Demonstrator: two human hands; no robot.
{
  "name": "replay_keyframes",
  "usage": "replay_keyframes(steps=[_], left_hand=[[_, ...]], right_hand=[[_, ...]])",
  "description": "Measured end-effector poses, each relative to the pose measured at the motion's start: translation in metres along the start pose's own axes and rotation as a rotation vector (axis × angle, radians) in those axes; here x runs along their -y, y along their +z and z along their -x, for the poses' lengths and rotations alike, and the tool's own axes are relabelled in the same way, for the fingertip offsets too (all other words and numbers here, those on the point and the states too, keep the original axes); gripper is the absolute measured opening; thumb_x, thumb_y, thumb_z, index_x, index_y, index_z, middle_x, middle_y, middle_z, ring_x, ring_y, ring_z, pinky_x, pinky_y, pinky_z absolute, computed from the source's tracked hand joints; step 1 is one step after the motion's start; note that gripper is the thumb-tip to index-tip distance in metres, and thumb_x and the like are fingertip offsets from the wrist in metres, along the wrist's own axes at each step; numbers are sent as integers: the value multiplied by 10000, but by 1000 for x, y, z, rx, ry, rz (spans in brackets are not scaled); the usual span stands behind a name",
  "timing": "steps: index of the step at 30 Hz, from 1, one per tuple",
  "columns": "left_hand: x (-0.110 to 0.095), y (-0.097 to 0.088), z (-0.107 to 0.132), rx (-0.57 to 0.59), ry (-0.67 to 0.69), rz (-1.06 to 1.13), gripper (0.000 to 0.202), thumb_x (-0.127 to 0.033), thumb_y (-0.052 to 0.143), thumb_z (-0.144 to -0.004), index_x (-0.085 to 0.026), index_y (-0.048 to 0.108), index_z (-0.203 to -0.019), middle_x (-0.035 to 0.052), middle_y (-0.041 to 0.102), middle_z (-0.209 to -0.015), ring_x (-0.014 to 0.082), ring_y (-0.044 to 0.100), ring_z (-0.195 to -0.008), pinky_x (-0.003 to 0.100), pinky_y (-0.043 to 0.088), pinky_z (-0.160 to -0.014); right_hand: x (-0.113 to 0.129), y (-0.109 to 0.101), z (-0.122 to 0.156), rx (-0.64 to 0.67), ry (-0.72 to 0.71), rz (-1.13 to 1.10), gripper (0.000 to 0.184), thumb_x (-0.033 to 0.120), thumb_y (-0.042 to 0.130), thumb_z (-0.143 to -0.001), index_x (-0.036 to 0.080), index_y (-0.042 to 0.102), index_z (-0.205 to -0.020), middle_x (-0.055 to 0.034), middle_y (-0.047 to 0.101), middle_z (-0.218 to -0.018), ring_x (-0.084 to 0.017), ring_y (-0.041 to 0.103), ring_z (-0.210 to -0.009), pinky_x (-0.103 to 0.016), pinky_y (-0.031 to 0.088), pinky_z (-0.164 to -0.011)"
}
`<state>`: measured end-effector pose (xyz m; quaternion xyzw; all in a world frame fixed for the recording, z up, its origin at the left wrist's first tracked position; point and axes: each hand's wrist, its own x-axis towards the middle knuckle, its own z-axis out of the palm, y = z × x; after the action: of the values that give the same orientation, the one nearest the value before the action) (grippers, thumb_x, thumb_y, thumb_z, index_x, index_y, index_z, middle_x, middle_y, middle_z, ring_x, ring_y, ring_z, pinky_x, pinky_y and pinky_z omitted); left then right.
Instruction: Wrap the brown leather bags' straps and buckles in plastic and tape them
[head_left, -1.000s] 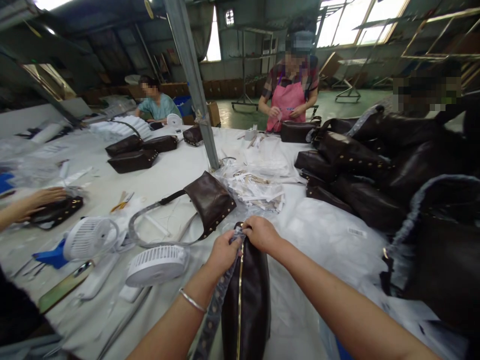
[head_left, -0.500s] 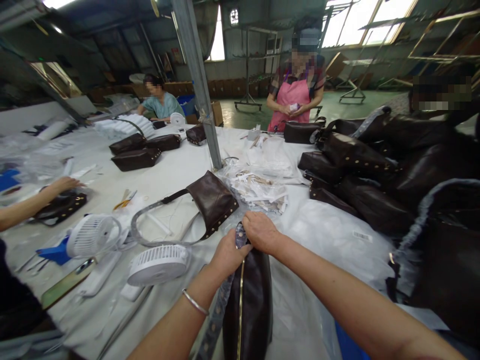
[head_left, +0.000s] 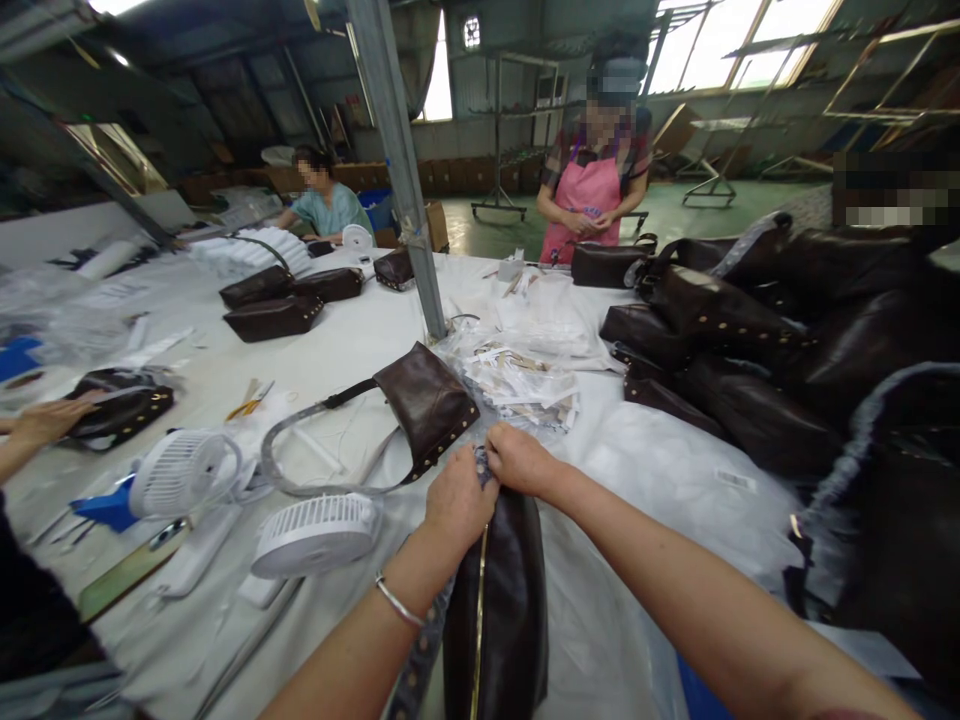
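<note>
A dark brown leather bag (head_left: 504, 610) with a gold zip line stands on end on the white table in front of me. My left hand (head_left: 459, 500), with a silver bangle on the wrist, is closed on the bag's top end and its wrapped strap (head_left: 420, 655). My right hand (head_left: 519, 458) is closed in a pinch on the same top end, touching the left hand. Just beyond them lies another brown studded bag (head_left: 424, 400) with a long wrapped strap.
Two small white fans (head_left: 315, 532) (head_left: 180, 472) sit at my left. A heap of dark bags (head_left: 765, 350) fills the right side. A metal post (head_left: 401, 170) rises mid-table beside packets of tags (head_left: 521, 385). Another person's hand (head_left: 45, 420) rests on a bag at far left; people stand across the table.
My left hand has slid up over the bag's top end, closer to my right hand. The person's hand at far left pulled back off their bag.
</note>
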<state>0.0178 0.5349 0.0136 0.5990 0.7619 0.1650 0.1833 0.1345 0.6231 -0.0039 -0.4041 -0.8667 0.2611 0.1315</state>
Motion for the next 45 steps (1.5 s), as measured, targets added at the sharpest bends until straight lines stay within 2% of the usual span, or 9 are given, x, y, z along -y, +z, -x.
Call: replay_keyframes(steps=[5,9,12,17,24,30,37,42,45], left_hand=[[-9,8,-11,-26,-14,-28,147,-196,591,-826,-152,575,-965,180,669,-982,344,669,-950,400,482,-792],[4,14,-15,-67,-27,42,210,-238,631,-827,-150,571,-1008,149,689,-979,301,673,-969,363,492,-824],[17,16,-17,-97,-50,101,254,-255,642,-825,-140,568,-1039,124,704,-951,263,686,-917,334,507,-807],[24,19,-16,-134,-24,150,275,-266,641,-826,-129,587,-1058,110,711,-943,238,688,-885,314,518,-800],[26,27,-17,-188,12,115,251,-245,609,-839,-117,605,-1055,134,698,-970,270,675,-941,366,520,-848],[27,31,-23,-157,65,75,199,-217,625,-821,-139,632,-1004,118,700,-968,274,663,-978,393,502,-901],[25,36,-32,-95,81,41,175,-198,618,-806,-117,650,-958,142,706,-933,285,673,-933,396,516,-858],[27,41,-34,-87,103,42,217,-187,589,-824,-111,653,-1017,162,707,-997,302,669,-1000,424,516,-908],[33,45,-32,-100,113,72,280,-202,594,-835,-110,633,-1096,162,700,-1065,293,662,-1041,433,514,-947]], right_hand=[[-11,6,-7,-34,31,-87,121,72,545,-748,166,621,-746,-55,639,-772,-190,562,-753,-277,381,-674],[-28,11,-3,-74,56,-160,122,89,540,-760,168,627,-726,-27,629,-691,-175,555,-684,-274,392,-663],[-38,16,7,-121,36,-209,128,117,541,-811,158,659,-838,-48,661,-785,-187,590,-759,-294,439,-732],[-48,27,8,-158,-120,-279,286,182,555,-883,174,655,-1151,-125,639,-1231,-240,578,-1138,-392,440,-992],[-49,44,-5,-130,-358,-313,288,129,480,-909,174,714,-1073,-101,725,-1090,-228,644,-1027,-390,488,-963],[-46,46,2,-145,-443,-305,318,92,452,-888,155,727,-1034,-131,720,-1071,-238,636,-973,-406,488,-926],[-48,42,7,-143,-343,-382,321,72,507,-810,161,749,-1003,-103,740,-1054,-231,651,-1014,-387,492,-962],[-50,38,6,-121,-194,-466,224,179,557,-871,183,760,-964,-59,757,-949,-195,683,-866,-318,525,-823],[-50,37,5,-87,-146,-497,205,158,613,-826,189,763,-963,-32,758,-919,-171,680,-808,-273,517,-764]])
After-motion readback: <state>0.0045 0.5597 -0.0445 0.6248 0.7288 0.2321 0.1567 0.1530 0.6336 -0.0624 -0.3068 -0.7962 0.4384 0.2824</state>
